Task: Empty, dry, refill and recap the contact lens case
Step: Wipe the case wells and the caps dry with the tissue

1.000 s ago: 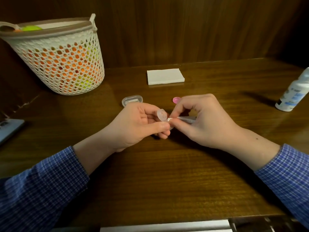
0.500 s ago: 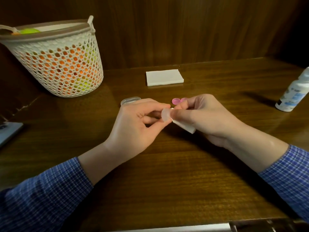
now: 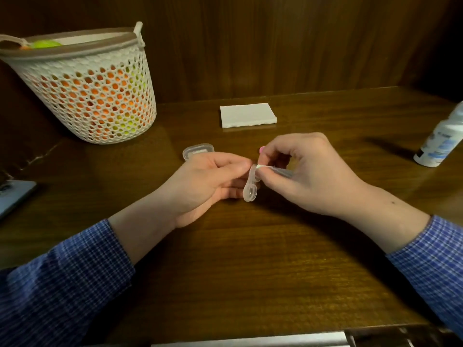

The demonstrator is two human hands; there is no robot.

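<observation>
My left hand [image 3: 210, 182] pinches the clear contact lens case [image 3: 251, 187], which hangs tilted on edge just above the wooden table [image 3: 250, 259]. Its lower well faces the camera, uncapped. My right hand [image 3: 308, 171] pinches a folded white tissue [image 3: 273, 169] and presses its tip into the case's upper well. A pink cap [image 3: 262, 149] lies on the table behind my right fingers, mostly hidden. A white solution bottle [image 3: 441, 144] stands at the right edge.
A clear plastic lid or box [image 3: 198, 150] lies behind my left hand. A stack of white tissues [image 3: 248, 115] sits further back. A white mesh basket [image 3: 85, 88] with orange and yellow contents stands at back left. A grey device [image 3: 12, 199] lies at the left edge.
The case has turned from a raised position to hanging down on edge, with one well now facing the camera. My right hand has moved the tissue to the case's upper well.
</observation>
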